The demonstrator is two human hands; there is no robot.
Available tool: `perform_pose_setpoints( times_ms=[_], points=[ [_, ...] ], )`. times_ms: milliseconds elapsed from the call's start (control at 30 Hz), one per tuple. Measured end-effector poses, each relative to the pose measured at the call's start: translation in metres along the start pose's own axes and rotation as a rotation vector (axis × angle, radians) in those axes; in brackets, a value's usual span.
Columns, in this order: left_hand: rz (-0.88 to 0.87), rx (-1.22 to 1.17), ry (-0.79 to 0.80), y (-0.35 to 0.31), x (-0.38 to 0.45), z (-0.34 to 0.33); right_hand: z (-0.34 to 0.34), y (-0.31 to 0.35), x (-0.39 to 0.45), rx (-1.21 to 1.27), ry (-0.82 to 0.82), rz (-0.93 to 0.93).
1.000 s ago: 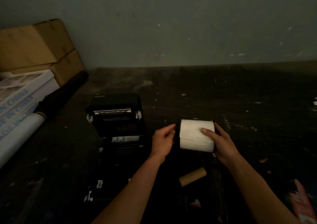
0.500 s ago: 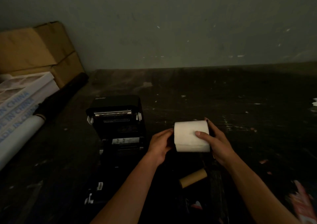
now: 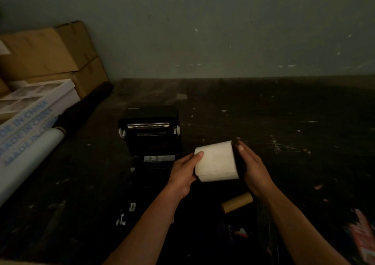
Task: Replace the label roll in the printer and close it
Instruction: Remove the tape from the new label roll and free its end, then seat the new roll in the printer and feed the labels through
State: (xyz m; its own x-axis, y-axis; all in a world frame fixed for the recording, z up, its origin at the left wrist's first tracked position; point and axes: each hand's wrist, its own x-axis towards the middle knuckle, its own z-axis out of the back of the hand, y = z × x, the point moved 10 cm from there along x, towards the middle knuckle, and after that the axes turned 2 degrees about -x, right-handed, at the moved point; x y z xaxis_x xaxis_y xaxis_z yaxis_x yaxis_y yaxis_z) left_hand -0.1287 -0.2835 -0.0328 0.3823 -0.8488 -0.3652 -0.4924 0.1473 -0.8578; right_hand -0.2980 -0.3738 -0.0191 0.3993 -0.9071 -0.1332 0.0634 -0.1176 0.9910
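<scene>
I hold a white label roll [image 3: 216, 161] above the dark floor, just right of the black printer [image 3: 151, 136], whose lid stands open with a metal bar across its top. My left hand [image 3: 185, 173] grips the roll's left end, thumb on its top. My right hand [image 3: 252, 169] cups the roll's right end, where a dark end piece shows. The roll is tilted, its right end higher. An empty brown cardboard core [image 3: 237, 202] lies on the floor below my right wrist.
Cardboard boxes [image 3: 46, 55] stand against the wall at the left. In front of them lie a white carton printed "MADE IN CHINA" [image 3: 30, 114], a white tube [image 3: 24, 163] and a black tube [image 3: 85, 104]. A red packet [image 3: 363, 238] lies at the lower right.
Both hands have carried the roll a little left toward the printer and tilted it. My right hand has shifted from the roll's front to its right end.
</scene>
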Motion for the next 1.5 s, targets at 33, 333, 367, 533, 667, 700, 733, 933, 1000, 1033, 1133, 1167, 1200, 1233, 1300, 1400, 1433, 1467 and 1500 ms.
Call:
perform_pose_setpoints(
  times_ms=[33, 333, 367, 533, 667, 700, 733, 933, 1000, 1033, 1133, 1167, 1200, 1233, 1300, 1400, 1433, 1467, 1500],
  points=[
    [-0.016, 0.003, 0.008, -0.005, -0.003, 0.005, -0.005, 0.003, -0.002, 0.021, -0.013, 0.029],
    [-0.179, 0.089, -0.058, -0.046, -0.041, 0.081, -0.080, 0.017, -0.030, -0.176, -0.012, 0.173],
    [-0.186, 0.081, -0.075, -0.048, -0.044, 0.093, -0.089, 0.017, -0.032, -0.143, -0.035, 0.173],
    [-0.239, 0.037, -0.156, -0.062, -0.061, 0.148, -0.139, 0.009, -0.034, -0.055, -0.075, 0.130],
    [-0.256, 0.042, -0.210, -0.066, -0.069, 0.175, -0.167, 0.006, -0.032, -0.100, -0.057, 0.124],
    [-0.264, 0.048, -0.218, -0.067, -0.069, 0.179, -0.171, 0.005, -0.032, -0.125, -0.046, 0.132],
    [-0.274, 0.061, -0.224, -0.068, -0.069, 0.182, -0.174, 0.004, -0.031, -0.148, -0.027, 0.132],
    [-0.274, 0.133, -0.244, -0.074, -0.062, 0.183, -0.186, 0.005, -0.021, -0.327, 0.132, 0.155],
    [-0.252, 0.124, -0.250, -0.072, -0.059, 0.183, -0.187, 0.008, -0.015, -0.406, 0.172, 0.177],
    [-0.245, 0.122, -0.252, -0.071, -0.057, 0.184, -0.188, 0.009, -0.012, -0.446, 0.207, 0.188],
    [-0.213, 0.123, -0.267, -0.068, -0.051, 0.185, -0.193, 0.009, -0.005, -0.542, 0.335, 0.232],
    [-0.207, 0.126, -0.273, -0.068, -0.050, 0.185, -0.193, 0.010, -0.004, -0.577, 0.358, 0.257],
    [-0.208, 0.134, -0.278, -0.068, -0.049, 0.185, -0.193, 0.011, -0.003, -0.606, 0.363, 0.286],
    [-0.218, 0.148, -0.284, -0.069, -0.047, 0.184, -0.192, 0.013, -0.001, -0.624, 0.357, 0.314],
    [-0.238, 0.175, -0.292, -0.071, -0.045, 0.185, -0.190, 0.016, 0.001, -0.635, 0.335, 0.357],
    [-0.227, 0.198, -0.265, -0.070, -0.037, 0.186, -0.186, 0.015, 0.003, -0.621, 0.304, 0.359],
    [-0.217, 0.208, -0.257, -0.069, -0.034, 0.187, -0.184, 0.014, 0.004, -0.613, 0.295, 0.351],
    [-0.209, 0.223, -0.251, -0.067, -0.030, 0.188, -0.182, 0.013, 0.005, -0.601, 0.286, 0.338],
    [-0.204, 0.239, -0.246, -0.066, -0.027, 0.189, -0.180, 0.011, 0.006, -0.587, 0.275, 0.321]
  ],
)
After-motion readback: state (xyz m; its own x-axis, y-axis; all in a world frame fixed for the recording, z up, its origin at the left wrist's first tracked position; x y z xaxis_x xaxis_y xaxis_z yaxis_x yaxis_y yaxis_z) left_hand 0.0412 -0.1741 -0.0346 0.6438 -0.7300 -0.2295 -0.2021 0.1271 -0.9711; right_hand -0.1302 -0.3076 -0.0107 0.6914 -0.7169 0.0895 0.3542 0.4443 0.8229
